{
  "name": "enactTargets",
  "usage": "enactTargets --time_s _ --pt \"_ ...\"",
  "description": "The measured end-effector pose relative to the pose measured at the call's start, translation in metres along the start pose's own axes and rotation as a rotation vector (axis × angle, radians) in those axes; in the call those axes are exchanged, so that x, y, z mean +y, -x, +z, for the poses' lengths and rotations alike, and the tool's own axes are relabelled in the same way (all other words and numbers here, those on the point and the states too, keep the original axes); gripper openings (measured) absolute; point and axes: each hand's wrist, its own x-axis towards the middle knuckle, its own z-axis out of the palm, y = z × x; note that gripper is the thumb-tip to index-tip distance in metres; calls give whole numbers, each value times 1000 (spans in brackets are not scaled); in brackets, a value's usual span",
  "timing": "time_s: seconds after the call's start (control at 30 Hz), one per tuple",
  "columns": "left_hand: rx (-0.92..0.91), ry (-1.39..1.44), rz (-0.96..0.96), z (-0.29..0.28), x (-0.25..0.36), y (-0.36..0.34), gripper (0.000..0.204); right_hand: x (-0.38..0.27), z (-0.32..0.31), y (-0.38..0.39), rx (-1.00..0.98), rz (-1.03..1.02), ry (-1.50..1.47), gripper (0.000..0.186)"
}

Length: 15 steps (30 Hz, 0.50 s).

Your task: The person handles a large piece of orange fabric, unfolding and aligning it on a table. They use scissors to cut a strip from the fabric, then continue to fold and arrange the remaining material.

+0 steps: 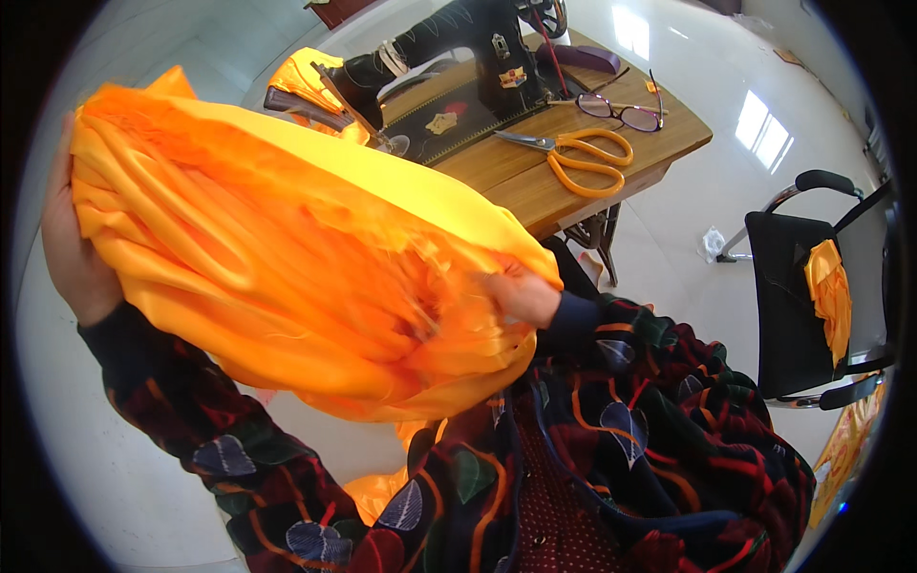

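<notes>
A large piece of shiny orange satin cloth (258, 258) is stretched in loose folds between my hands, above my lap. My left hand (78, 244) holds its gathered far-left end, with most of the fingers hidden by the folds. At the right end, my right hand (521, 294) is closed on the cloth; motion smears its fingertips. A sheer, ruffled layer shows along the middle of the cloth, also blurred. Part of the cloth hangs below toward the floor.
Beyond the cloth, a black sewing machine (449, 48) stands on a wooden table (659, 134). Orange-handled scissors (583, 158), eyeglasses (621, 110) and a dark purple case (578, 57) lie there. At right, a black chair (778, 306) bears an orange cloth scrap (829, 301).
</notes>
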Motion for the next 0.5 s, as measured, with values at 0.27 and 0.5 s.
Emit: enactTargets --time_s 0.27,0.5 --pt "315 -303 363 -47 38 -6 40 -174 -44 12 542 -1477 955 29" --pt "313 -209 380 -39 63 -22 40 -243 -76 -20 374 -1365 1279 32"
